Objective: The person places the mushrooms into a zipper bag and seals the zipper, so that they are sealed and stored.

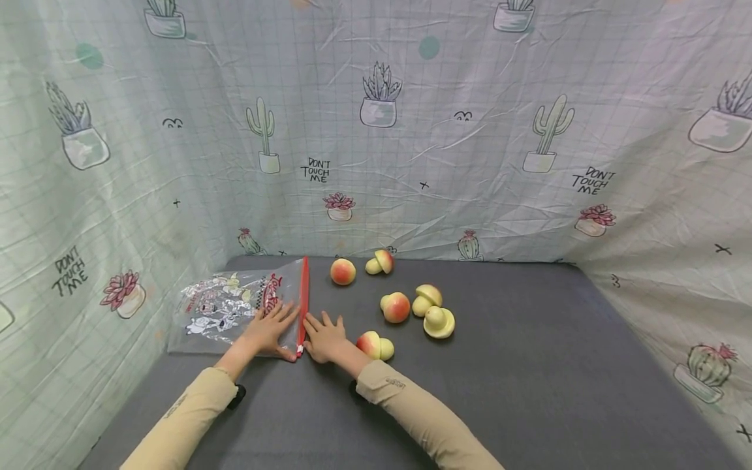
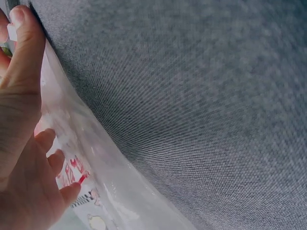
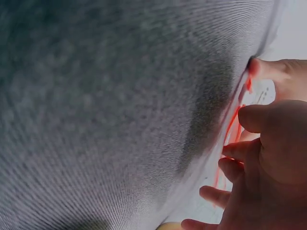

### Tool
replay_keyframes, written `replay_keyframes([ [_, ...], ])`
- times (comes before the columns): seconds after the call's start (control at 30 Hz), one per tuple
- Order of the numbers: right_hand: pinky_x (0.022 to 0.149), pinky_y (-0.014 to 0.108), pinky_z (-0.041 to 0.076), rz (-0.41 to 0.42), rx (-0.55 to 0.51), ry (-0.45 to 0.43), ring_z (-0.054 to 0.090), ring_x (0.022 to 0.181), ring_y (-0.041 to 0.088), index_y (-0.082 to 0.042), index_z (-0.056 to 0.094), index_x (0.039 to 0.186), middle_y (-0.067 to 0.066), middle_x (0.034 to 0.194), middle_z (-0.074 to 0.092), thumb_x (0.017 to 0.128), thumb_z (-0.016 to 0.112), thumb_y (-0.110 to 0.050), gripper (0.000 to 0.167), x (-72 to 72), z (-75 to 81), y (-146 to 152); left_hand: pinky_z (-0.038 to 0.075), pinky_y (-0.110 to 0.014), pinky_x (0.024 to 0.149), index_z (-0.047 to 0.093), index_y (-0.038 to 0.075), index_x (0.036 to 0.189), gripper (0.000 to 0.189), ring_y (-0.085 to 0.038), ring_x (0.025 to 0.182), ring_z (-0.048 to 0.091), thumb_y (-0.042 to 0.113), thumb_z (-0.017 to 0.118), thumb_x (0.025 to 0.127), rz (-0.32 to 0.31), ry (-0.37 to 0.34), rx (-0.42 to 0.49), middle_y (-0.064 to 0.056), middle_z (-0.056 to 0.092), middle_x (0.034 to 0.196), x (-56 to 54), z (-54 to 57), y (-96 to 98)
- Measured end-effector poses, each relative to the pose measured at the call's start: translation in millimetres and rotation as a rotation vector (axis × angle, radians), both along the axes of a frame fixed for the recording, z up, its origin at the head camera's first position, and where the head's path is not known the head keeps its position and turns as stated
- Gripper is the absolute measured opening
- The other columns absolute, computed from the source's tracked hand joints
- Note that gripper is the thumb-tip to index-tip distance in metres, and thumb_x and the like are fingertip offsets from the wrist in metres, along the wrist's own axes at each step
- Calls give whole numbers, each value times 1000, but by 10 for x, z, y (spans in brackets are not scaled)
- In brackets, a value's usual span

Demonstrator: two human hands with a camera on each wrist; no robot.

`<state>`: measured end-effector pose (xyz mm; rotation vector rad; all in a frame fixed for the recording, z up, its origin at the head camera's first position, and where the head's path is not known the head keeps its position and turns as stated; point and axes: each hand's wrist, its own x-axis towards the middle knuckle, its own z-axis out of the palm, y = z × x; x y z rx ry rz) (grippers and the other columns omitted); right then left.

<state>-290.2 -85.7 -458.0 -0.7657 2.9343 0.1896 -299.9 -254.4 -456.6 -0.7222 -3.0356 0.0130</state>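
A clear printed zip bag (image 1: 220, 307) lies flat at the left of the dark table, its red zip edge (image 1: 305, 281) toward the right. My left hand (image 1: 267, 331) rests on the bag near that edge with its fingers spread. In the left wrist view the thumb (image 2: 26, 52) lies at the bag's border. My right hand (image 1: 325, 338) touches the zip edge from the other side, fingers spread and gripping nothing. Close by its wrist lies a red-and-yellow mushroom-shaped piece (image 1: 384, 349). A white zip slider (image 1: 300, 350) sits between the hands at the near corner.
Several more mushroom-shaped pieces lie right of the bag, among them a far one (image 1: 384, 261), a middle one (image 1: 396, 307) and an upturned one (image 1: 439, 323). A rounded red-yellow piece (image 1: 343, 271) lies near the bag's far corner. A patterned curtain (image 1: 423, 196) encloses the dark table (image 1: 529, 378).
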Motion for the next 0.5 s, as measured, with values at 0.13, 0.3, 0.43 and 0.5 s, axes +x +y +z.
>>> replay_keyframes([
  [0.13,108,43,24,2,44,-21,19,137,12,-32,26,139,-20,147,19,93,30,-46,49,-9,-10,-15,22,-65,97,31,5,138,104,-44,130,24,57,70,56,-2,-66,22,-20,30,142,-5,11,3],
  [0.3,108,41,25,-8,69,-41,21,136,10,-34,25,140,-21,145,21,93,29,-47,48,-26,-14,-34,25,-62,98,31,5,138,102,-45,129,26,55,71,59,-18,-99,42,-20,29,142,-5,33,2],
  [0.43,107,40,26,-6,70,-39,23,135,10,-35,26,139,-22,144,23,93,31,-46,48,-45,-9,-31,25,-63,97,32,7,137,99,-44,129,26,55,70,60,-27,-121,43,-20,29,142,-9,41,2],
  [0.5,106,39,27,2,77,-28,25,135,10,-34,28,138,-21,144,25,92,33,-45,48,-46,1,-23,25,-64,97,33,9,137,97,-45,129,25,56,69,60,-30,-135,45,-20,29,142,-14,48,6],
])
